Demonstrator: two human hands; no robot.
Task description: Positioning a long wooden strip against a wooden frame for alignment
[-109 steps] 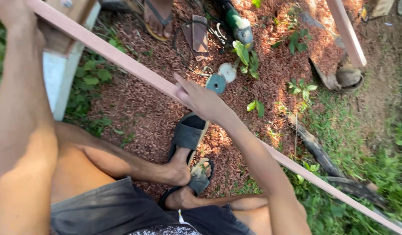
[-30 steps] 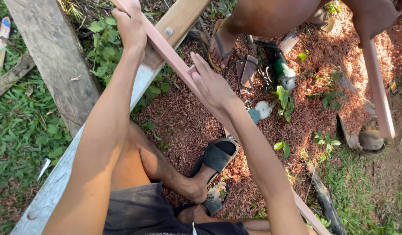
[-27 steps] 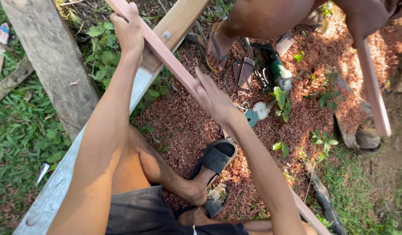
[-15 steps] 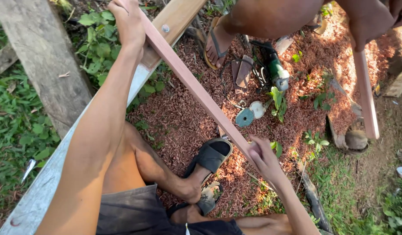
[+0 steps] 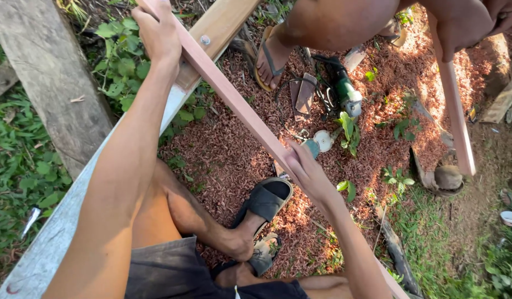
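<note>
The fingers of the left hand (image 5: 156, 30) are curled shut around the upper end of a long pink wooden strip (image 5: 233, 99), near the top edge of the view. The right hand (image 5: 308, 171) is laid on the same strip further down, its fingers bent over the strip's edge in a loose hold; whether the thumb closes underneath cannot be told. The strip is held slanting from the upper left down to the lower right, where it is hidden behind the right forearm and seen again at the bottom edge.

Under the strip's upper part a pale wooden beam with a bolt (image 5: 222, 25) is crossed, and a grey weathered plank (image 5: 51, 77) is seen to the left over grass. Below the hands, the person's crossed legs and black sandals (image 5: 264, 202) are seen above ground covered with reddish sawdust (image 5: 228, 160).

Just beyond the right hand, two round discs (image 5: 319, 144) are lying on the sawdust, and a green angle grinder (image 5: 344, 91) is lying a little further off. At the top, the sandalled foot of another person (image 5: 269, 58) is planted near the grinder, and a second pink strip (image 5: 455, 116) is held upright by that person at the right.
</note>
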